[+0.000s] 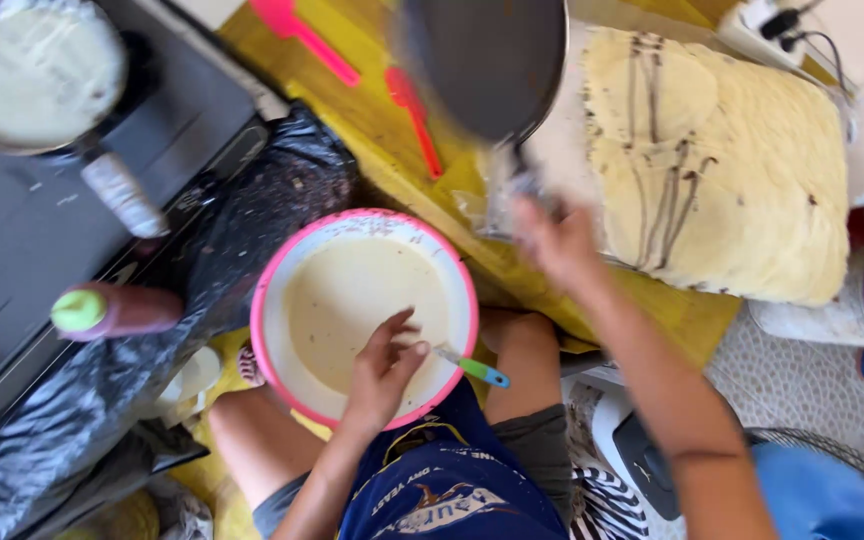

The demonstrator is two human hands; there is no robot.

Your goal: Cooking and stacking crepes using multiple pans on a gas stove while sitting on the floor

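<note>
On the yellow tabletop (372, 130) my pink-rimmed bowl of batter (364, 312) sat before my knees. My left hand (384, 372) hung over it, fingers clenched on a green-handled utensil (472, 368). My right hand (552, 240) gripped a dark pan (487, 60) beside stacked crepes (722, 160).

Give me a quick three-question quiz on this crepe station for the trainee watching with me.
1. True or false: the left hand holds a utensil with a green and blue handle at the pink-rimmed bowl of batter.
2. What does the right hand grip? A) the dark pan by its handle B) the pink spatula C) the brown bottle with a green cap
3. What lies stacked right of the dark pan?

Key:
1. True.
2. A.
3. A pile of thin crepes, streaked with brown sauce.
</note>
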